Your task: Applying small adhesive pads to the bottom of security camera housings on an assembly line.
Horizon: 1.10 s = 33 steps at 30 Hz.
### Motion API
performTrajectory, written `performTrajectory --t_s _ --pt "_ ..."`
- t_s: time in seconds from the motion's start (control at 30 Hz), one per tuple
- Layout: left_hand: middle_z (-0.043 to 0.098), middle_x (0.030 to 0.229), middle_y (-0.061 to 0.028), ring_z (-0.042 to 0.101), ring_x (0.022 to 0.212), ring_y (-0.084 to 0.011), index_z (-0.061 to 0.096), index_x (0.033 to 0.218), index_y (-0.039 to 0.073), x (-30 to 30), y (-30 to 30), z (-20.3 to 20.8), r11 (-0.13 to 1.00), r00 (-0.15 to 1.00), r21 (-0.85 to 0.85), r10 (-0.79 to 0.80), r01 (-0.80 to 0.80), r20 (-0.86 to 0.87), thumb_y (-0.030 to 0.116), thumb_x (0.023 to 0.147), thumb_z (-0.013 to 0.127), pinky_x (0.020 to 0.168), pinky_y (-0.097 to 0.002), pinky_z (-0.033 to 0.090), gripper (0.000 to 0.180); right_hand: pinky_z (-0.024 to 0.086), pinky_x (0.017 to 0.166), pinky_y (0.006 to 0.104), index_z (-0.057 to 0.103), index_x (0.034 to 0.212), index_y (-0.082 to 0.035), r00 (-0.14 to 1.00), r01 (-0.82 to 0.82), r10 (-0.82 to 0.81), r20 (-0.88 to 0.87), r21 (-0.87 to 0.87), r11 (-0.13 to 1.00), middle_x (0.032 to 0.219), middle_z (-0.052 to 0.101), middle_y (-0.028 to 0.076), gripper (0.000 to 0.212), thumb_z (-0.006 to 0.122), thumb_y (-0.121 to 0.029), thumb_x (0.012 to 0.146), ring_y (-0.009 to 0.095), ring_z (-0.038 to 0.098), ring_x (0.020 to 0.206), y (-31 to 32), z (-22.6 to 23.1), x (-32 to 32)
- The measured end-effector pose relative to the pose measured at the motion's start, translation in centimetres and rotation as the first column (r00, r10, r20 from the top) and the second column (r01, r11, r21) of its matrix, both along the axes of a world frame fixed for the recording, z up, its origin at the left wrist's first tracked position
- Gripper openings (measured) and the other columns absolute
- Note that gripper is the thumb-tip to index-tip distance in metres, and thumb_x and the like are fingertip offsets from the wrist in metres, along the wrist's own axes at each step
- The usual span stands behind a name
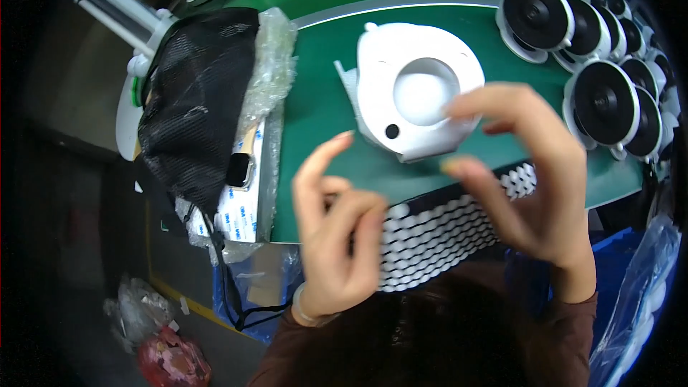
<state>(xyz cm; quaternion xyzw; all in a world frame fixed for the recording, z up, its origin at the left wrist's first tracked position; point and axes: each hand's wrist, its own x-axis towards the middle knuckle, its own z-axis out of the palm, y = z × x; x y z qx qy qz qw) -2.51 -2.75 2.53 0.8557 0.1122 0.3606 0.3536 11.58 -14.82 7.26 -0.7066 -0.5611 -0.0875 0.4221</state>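
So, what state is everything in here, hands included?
Right hand: open, thumb and forefinger apart
Left hand: fingers curled, grip unclear
White housing: lying down, round opening facing up
Sheet of white dots: far strip partly bare
Watch: screen dark
Black mesh bag: slumped; open or closed, unclear
White units with black discs: standing grouped at the right

I see a rounded white plastic housing (pixel 412 44), opening up, on green tabletop (pixel 319 79), beyond a white-dotted black sheet (pixel 433 244).

Blk mesh bag (pixel 197 100) by bubble wrap (pixel 276 57) at L end of grn table (pixel 322 100), red bag (pixel 174 363) on flr (pixel 233 358).
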Motion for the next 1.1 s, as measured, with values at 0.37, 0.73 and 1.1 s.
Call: performTrajectory --t_s 0.37,0.73,1.1 --pt "0.059 0.069 -0.0039 0.048 0.061 -0.0189 0.059 0.067 0.003 1.0 0.2 1.3 0.948 0.948 -0.033 -0.318 0.317 -0.009 -0.005 0.061 0.062 0.059 -0.0267 0.034 0.011 0.041 0.053 0.0274 0.060 0.075 -0.001 0.965 -0.085 0.043 -0.260 -0.152 0.985 0.069 0.058 0.010 0.014 0.063 0.004 0.062 0.023 0.054 0.059 -3.3 -0.9 -1.7" --pt "0.060 0.070 -0.0021 0.045 0.060 -0.0168 0.059 0.069 0.005 2.0 -1.1 1.2 0.965 0.972 0.120 -0.231 0.234 -0.037 -0.004 0.063 0.062 0.059 -0.0261 0.029 0.012 0.046 0.057 0.0279 0.063 0.075 -0.006 0.999 0.031 -0.029 -0.042 0.058 0.998 0.072 0.060 0.005 0.020 0.069 0.003 0.058 0.019 0.057 0.062 -3.4 -2.6 -2.3" --pt "0.058 0.067 -0.0022 0.044 0.058 -0.0168 0.058 0.068 0.005 2.2 -1.3 1.5 0.975 0.982 0.118 -0.190 0.189 0.001 -0.004 0.063 0.062 0.057 -0.0267 0.028 0.011 0.049 0.061 0.0290 0.064 0.076 -0.009 0.997 0.080 -0.081 0.013 0.067 0.995 0.074 0.063 0.004 0.021 0.071 0.000 0.058 0.019 0.059 0.061 -3.5 -2.3 -2.6"
